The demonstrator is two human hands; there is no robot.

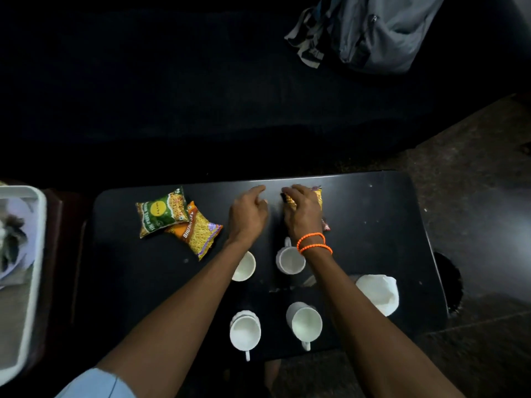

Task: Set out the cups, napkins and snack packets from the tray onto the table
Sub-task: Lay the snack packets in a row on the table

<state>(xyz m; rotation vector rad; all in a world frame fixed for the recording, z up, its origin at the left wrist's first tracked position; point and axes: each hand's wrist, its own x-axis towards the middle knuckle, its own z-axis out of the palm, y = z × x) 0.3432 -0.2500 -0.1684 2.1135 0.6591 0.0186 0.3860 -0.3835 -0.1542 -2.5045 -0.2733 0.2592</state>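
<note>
Several white cups stand on the black table (373,214): two in front (245,333) (306,324) and two further back (244,267) (289,260), partly under my forearms. A stack of white napkins (379,293) lies at the right. A green snack packet (161,212) and an orange one (195,229) overlap at the back left. My right hand (301,214) lies on a yellow snack packet (316,201) at the back middle, fingers curled over its left edge. My left hand (248,214) hovers beside it, fingers loosely bent, holding nothing.
The white tray (34,254) sits at the far left on a dark stand, with pale cloth or paper inside. A grey backpack (373,33) rests on the dark seat behind the table. Rough floor lies to the right.
</note>
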